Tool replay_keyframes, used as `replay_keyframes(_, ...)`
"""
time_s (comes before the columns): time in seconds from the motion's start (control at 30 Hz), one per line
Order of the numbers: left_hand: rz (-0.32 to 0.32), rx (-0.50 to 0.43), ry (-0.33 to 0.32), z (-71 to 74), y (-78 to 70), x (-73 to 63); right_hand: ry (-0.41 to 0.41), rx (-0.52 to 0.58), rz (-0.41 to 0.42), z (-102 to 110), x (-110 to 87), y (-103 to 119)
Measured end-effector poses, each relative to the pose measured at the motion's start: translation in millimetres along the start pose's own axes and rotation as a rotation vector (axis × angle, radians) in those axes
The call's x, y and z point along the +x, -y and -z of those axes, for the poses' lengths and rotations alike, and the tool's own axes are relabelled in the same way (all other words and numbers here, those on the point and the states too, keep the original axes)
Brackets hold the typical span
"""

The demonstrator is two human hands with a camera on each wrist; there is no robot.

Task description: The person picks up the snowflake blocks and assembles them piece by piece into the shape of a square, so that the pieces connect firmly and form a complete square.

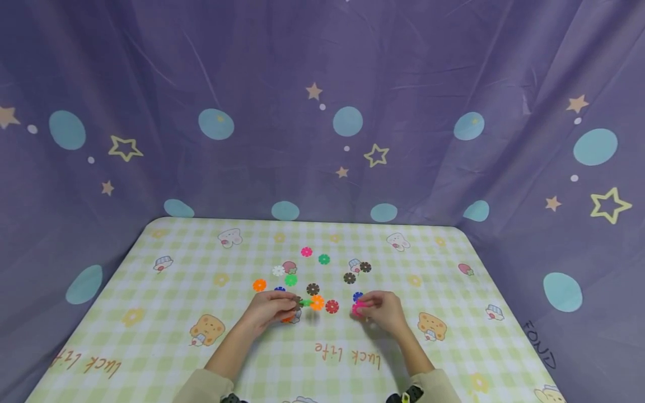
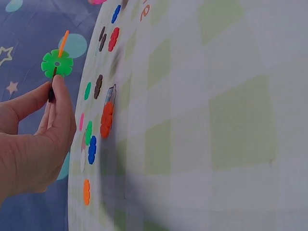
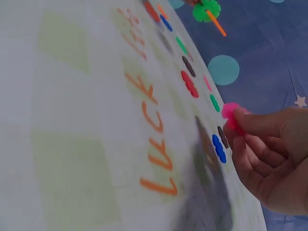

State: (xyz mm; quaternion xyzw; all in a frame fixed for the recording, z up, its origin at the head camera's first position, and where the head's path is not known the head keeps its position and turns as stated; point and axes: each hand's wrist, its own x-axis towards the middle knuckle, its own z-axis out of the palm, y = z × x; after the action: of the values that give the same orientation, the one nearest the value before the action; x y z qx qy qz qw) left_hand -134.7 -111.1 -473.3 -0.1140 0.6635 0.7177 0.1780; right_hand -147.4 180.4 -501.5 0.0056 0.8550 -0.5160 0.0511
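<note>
My left hand point(image 1: 269, 311) pinches a brown snowflake disc point(image 2: 51, 91) between thumb and fingers, raised above the table. Slotted into that disc is a green disc point(image 2: 57, 63), and an orange disc point(image 1: 317, 303) joins its other side, making a chain of 3. A pink snowflake disc point(image 3: 233, 115) is pinched by my right hand point(image 1: 386, 312), also off the cloth, to the right of the chain. Just beyond it lies a blue disc point(image 1: 358, 296). A red disc point(image 1: 332, 307) lies between the two hands. An orange-red disc point(image 2: 107, 119) lies under the left hand.
Several loose discs are spread beyond the hands, among them a pink disc point(image 1: 306, 252), a white disc point(image 1: 278, 271), an orange disc point(image 1: 259, 285) and a brown disc point(image 1: 365, 267). A checked cloth covers the table point(image 1: 171, 313). A purple curtain point(image 1: 282, 162) hangs behind it.
</note>
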Motion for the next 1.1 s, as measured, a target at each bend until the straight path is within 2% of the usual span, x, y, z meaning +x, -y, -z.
replay_keyframes(0.1,0.000,0.005,0.001,-1.0,0.5,0.3,0.001,0.080,-0.037,-4,0.7,3)
replay_keyframes(0.37,0.011,0.012,-0.034,-6.8,0.8,1.8,-0.031,0.166,-0.061,-14,0.7,10)
replay_keyframes(0.57,0.011,0.005,-0.053,-10.6,0.0,1.0,-0.064,0.289,-0.001,-23,1.5,13)
replay_keyframes(0.7,0.002,-0.006,-0.037,-11.1,-1.1,1.0,-0.044,0.364,0.023,-28,1.7,15)
replay_keyframes(0.97,0.007,-0.013,-0.016,-11.8,-2.0,0.9,-0.007,0.410,0.063,-34,-0.9,19)
replay_keyframes(1.1,0.010,-0.012,-0.014,-12.0,-1.8,-0.1,0.013,0.409,0.109,-35,-2.7,21)
